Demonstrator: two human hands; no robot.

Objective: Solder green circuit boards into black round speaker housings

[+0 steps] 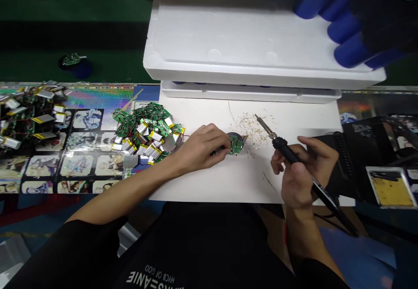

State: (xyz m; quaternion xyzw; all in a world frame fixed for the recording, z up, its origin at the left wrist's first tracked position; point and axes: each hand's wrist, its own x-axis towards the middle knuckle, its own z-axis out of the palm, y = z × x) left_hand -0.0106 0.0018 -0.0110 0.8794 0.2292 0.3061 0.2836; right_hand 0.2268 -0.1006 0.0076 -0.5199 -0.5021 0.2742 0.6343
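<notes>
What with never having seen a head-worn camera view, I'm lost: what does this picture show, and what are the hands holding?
This single picture comes from a camera worn on a person's head, looking forward and down, so you see what they see. No machine is involved: these are their own bare hands. The left hand grips a small round green circuit board. The right hand holds a soldering iron like a pen, its metal tip pointing up and to the left, near the board. Both rest over a white work surface, scattered with pale crumbs. To the left lies a heap of green circuit boards with flat silver battery packs. Beyond sits a white foam box.
</notes>
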